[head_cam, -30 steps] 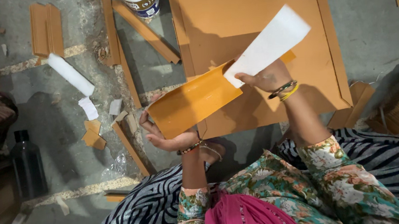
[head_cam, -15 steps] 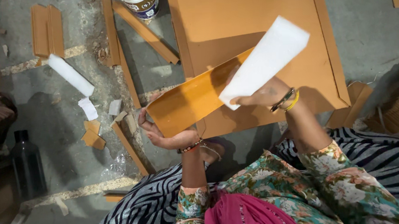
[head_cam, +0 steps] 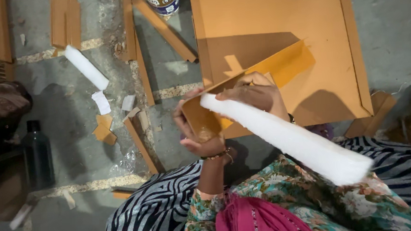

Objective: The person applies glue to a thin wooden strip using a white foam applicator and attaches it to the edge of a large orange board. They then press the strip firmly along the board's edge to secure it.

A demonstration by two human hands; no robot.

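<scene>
The left hand [head_cam: 194, 130] has its fingers closed on an orange card piece [head_cam: 259, 76]. The right hand [head_cam: 253, 92] pinches a long white strip [head_cam: 289, 137]. A round tin [head_cam: 162, 2] with a blue-and-white label stands at the top

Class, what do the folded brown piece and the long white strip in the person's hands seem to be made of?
Folded brown piece: likely thin matte card or stiff paper; it keeps a sharp crease and flat faces. Long white strip: probably matte paper or foam; blur leaves it open.

Only labelled thing – round tin [head_cam: 162, 2] at top edge, white lid, blue-and-gold label band – no signs, no screens.
</scene>
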